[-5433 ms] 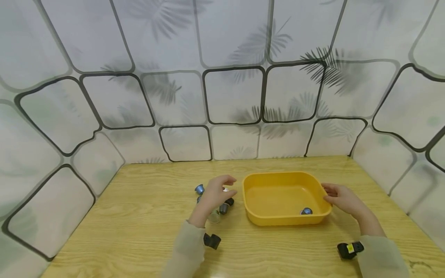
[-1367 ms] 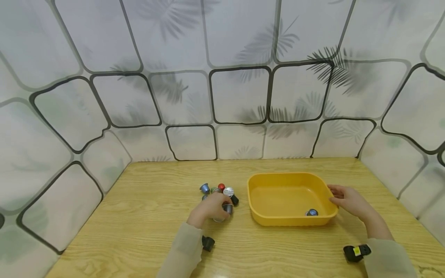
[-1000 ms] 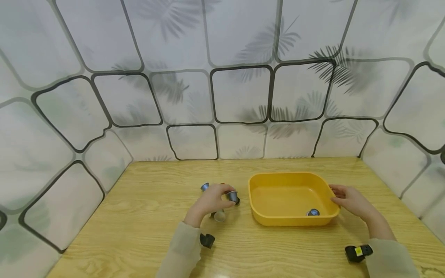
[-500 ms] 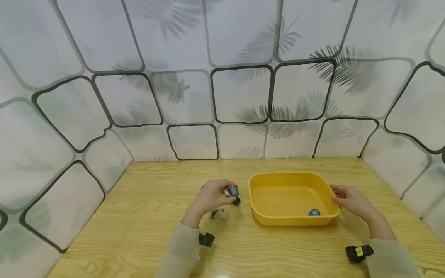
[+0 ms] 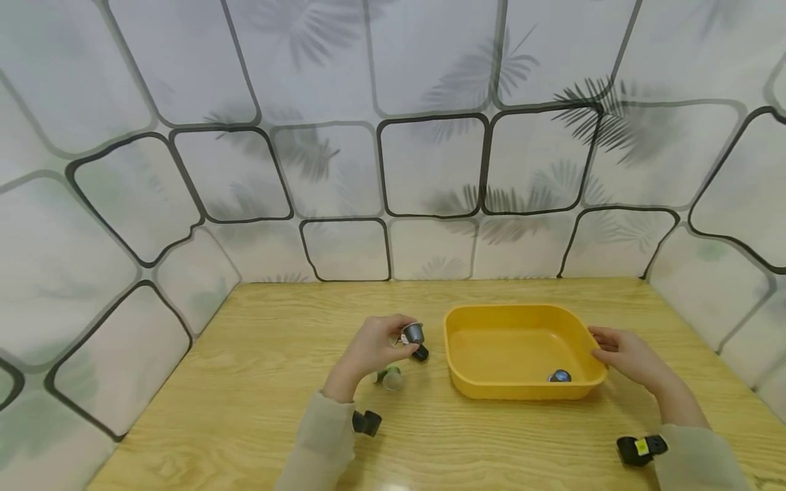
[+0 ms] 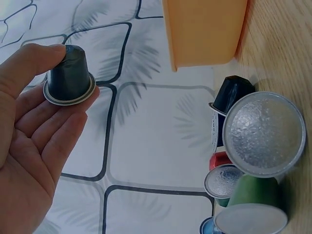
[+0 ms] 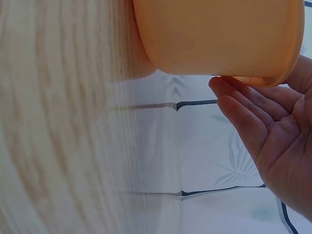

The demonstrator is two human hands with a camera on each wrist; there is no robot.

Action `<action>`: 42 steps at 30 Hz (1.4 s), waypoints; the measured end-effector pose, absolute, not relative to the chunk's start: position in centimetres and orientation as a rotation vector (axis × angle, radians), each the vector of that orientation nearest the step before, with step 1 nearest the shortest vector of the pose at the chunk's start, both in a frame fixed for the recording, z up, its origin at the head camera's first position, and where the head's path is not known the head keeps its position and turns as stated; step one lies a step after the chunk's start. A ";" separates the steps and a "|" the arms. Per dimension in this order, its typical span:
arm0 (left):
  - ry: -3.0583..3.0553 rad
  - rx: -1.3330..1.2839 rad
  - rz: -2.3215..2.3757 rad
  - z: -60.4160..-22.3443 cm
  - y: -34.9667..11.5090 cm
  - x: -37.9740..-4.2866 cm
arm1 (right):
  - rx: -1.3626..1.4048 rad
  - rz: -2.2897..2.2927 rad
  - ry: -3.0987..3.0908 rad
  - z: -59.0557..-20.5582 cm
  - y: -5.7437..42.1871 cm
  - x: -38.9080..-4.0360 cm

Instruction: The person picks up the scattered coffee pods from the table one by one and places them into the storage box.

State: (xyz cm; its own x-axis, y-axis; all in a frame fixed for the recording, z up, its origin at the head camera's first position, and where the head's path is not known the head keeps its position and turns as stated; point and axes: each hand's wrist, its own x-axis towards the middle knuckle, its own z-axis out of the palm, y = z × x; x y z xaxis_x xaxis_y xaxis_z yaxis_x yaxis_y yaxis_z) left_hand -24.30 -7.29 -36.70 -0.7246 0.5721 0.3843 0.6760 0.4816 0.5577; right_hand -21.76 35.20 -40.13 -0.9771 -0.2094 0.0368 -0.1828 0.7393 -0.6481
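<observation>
My left hand [image 5: 371,344] pinches a dark grey coffee capsule [image 5: 414,333] between thumb and fingers, raised above the table. In the left wrist view the capsule [image 6: 69,73] has its rim down toward the fingers, with the thumb at its narrow end. My right hand [image 5: 632,358] touches the right wall of a yellow tray [image 5: 522,390] from outside; its fingers [image 7: 243,112] lie fairly straight, and the thumb is partly hidden by the rim. A blue capsule [image 5: 560,376] lies in the tray's front right corner, perhaps with another beside it.
Loose capsules lie left of the tray, partly hidden by my left hand: a black one [image 6: 233,92], a green one [image 6: 256,190], a red one [image 6: 220,160], a blue one [image 6: 208,226] and others. A patterned cloth wall [image 5: 430,170] surrounds the wooden table [image 5: 258,382].
My left hand, at first over the pile with fingers spread, has taken hold of the dark capsule and lifted it slightly rightward. The right hand stays at the tray.
</observation>
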 end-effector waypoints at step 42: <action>-2.617 -1.228 -0.956 -38.0 1.6 -26.3 | -0.314 -1.100 2.904 -40.1 35.3 -21.5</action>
